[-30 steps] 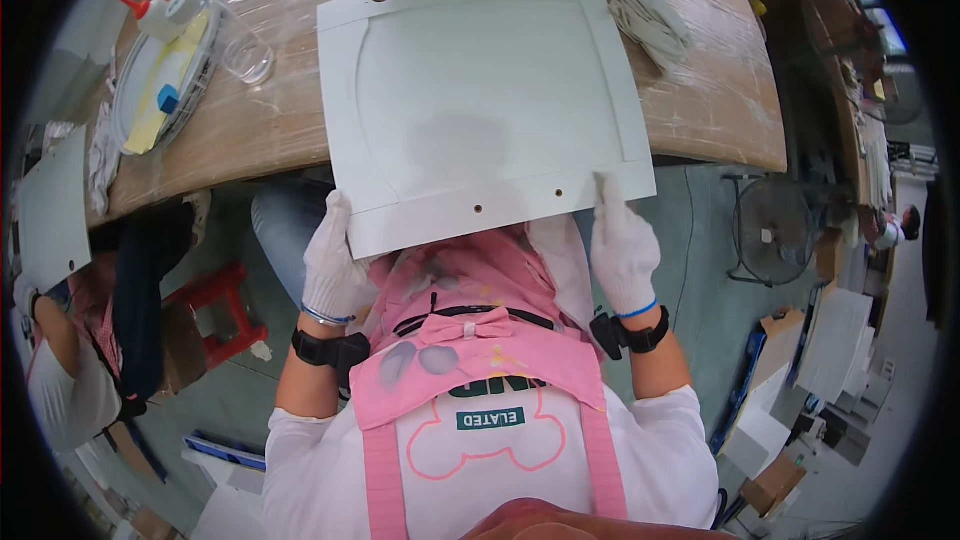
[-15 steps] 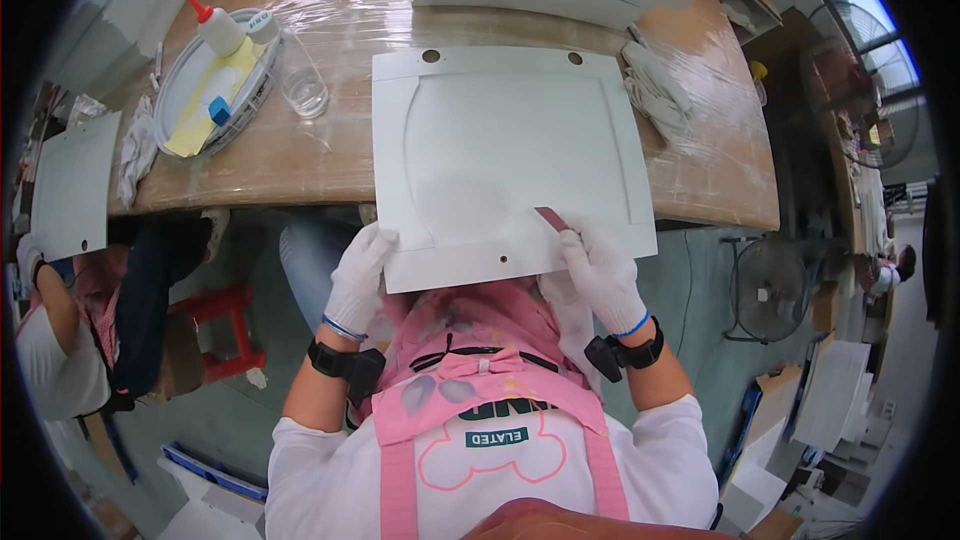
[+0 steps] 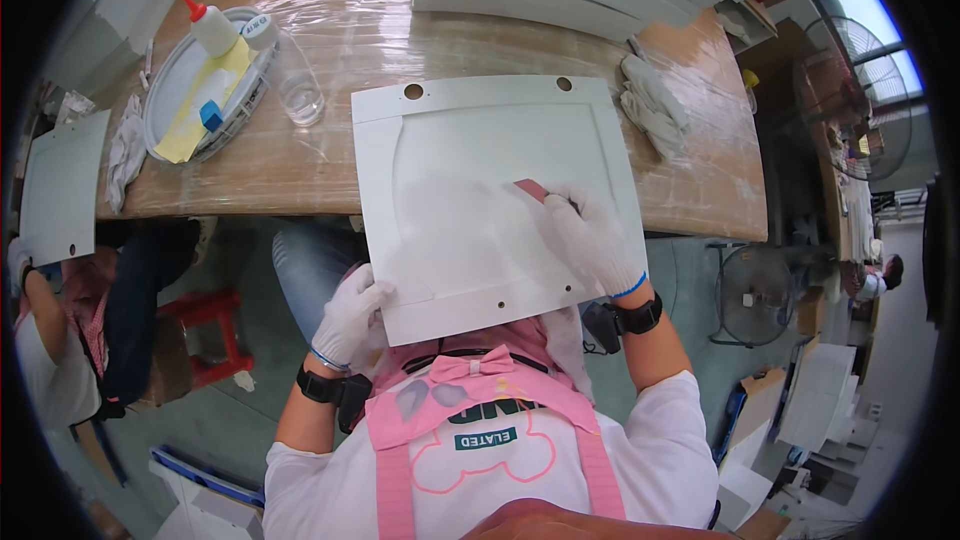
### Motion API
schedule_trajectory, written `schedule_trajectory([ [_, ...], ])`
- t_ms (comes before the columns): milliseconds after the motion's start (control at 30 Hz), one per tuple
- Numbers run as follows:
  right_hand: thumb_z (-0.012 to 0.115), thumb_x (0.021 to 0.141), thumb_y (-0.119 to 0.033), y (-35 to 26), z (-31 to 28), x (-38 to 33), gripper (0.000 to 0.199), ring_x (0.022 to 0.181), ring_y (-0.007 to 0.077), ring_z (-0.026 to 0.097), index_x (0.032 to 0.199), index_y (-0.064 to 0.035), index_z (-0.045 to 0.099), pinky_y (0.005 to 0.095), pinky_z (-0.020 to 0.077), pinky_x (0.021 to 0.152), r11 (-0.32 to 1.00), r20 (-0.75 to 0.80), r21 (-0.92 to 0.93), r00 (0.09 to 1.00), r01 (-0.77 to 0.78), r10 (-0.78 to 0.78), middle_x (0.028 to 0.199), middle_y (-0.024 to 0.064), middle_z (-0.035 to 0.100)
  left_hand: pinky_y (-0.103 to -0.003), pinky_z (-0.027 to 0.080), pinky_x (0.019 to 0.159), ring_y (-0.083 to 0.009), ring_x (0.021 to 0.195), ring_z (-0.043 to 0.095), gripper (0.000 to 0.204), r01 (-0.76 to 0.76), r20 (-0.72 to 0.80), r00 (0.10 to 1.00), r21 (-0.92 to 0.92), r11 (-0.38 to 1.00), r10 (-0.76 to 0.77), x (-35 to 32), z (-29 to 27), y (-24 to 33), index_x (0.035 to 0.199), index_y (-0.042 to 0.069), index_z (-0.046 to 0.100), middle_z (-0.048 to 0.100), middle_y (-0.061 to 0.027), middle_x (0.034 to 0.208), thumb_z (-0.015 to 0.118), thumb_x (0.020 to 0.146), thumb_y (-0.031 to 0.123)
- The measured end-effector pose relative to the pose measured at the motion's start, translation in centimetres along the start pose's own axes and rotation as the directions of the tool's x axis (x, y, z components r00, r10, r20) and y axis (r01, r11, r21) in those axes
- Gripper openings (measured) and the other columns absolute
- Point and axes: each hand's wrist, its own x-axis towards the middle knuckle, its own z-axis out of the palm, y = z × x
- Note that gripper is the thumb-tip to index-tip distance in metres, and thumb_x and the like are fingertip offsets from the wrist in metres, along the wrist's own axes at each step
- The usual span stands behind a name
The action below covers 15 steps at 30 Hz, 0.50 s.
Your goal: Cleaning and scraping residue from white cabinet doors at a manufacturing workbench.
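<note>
A white cabinet door panel point(image 3: 480, 270) with a recessed middle and several holes near its edges leans from the table's front edge toward my lap. My left hand point(image 3: 347, 318), in a white knitted glove, is closed on the panel's lower left edge. Over the right part of the panel is my right hand point(image 3: 588, 238), gloved too, its fingers pinching a red-brown piece of sandpaper point(image 3: 531, 189). The sandpaper's far end points up and to the left, above the recessed face. Whether it touches the surface I cannot tell.
The film-wrapped table point(image 3: 350, 165) holds a round tray point(image 3: 180, 90) with a red-tipped glue bottle point(image 3: 214, 32) and blue block point(image 3: 210, 116). Beside it stand a clear bottle point(image 3: 297, 90) and, farther right, white gloves point(image 3: 650, 105). White boards point(image 3: 520, 12) are stacked behind. A co-worker's hand point(image 3: 18, 265) holds another panel.
My right hand has moved up and inward from the panel's lower right edge, carrying the sandpaper. The panel has shifted down and slightly left, with my left hand still on its edge.
</note>
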Motion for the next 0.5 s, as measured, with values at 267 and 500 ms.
schedule_trajectory([
  [267, 0.057, 0.094, -0.034, 6.6, -5.3, 4.8, 0.035, 0.08, 0.0247, 0.065, 0.103, -0.0019, 0.069, 0.035, 0.0495, 0.075, 0.975, -0.316, -0.202, 0.937, 0.088, -0.15, 0.081, 0.0143, 0.067, -0.029, 0.048, 0.096, -0.0164, 0.117, 0.057, 0.048, -0.065, 0.042, 0.996, -0.276, 0.959, 0.079, -1.0, 2.7, 1.0, 0.141, -0.003, 0.044, 0.058, -0.0096, 0.131, 0.057, 0.096, 0.009],
  [500, 0.059, 0.097, -0.031, 14.9, -10.4, 1.8, 0.027, 0.072, 0.013, 0.062, 0.095, -0.0054, 0.067, 0.0296, 0.0483, 0.065, 0.972, -0.271, 0.212, 0.949, -0.106, 0.162, 0.082, 0.0036, 0.068, -0.032, 0.048, 0.101, -0.0201, 0.119, 0.059, 0.062, -0.076, 0.087, 0.993, -0.105, 0.992, 0.085, -0.8, 0.4, 1.5, 0.145, -0.004, 0.04, 0.057, -0.0125, 0.135, 0.064, 0.091, 0.011],
])
